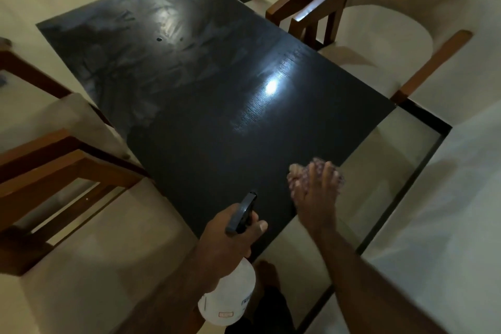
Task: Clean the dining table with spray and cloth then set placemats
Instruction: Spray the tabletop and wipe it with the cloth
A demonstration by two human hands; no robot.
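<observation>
Cleaning is partway: your left hand (227,238) grips the spray bottle (230,298), your right hand (315,195) presses the cloth (296,171) flat at 5 o'clock, the dining table (217,122) shows streaks toward 11 o'clock, and no placemats are laid.

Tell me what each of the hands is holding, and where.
Left hand grips the spray bottle at its neck. Right hand presses a cloth onto the table, fingers spread over it.

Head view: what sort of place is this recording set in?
Probably a home dining room: a dark dining table with cushioned wooden armchairs around it. The left hand holds a spray bottle while the right hand presses a cloth on the table.
</observation>
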